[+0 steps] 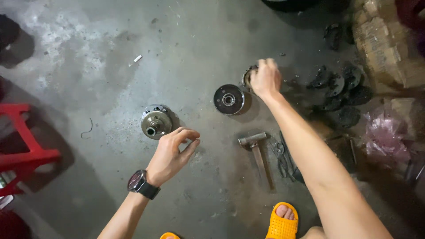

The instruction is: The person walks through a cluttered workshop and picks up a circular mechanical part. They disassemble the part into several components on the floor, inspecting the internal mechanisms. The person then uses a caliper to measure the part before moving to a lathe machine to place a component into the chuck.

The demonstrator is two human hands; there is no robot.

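Ahead, my right hand (264, 79) gripped the round metal part (249, 78), just right of the black disc (229, 99); my left hand (171, 155) hung half-open, empty, nearer the clutch drum (156, 122).

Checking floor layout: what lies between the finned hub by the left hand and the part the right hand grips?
In the head view, a dark round disc lies on the concrete between the finned hub and the ring part under the right hand.
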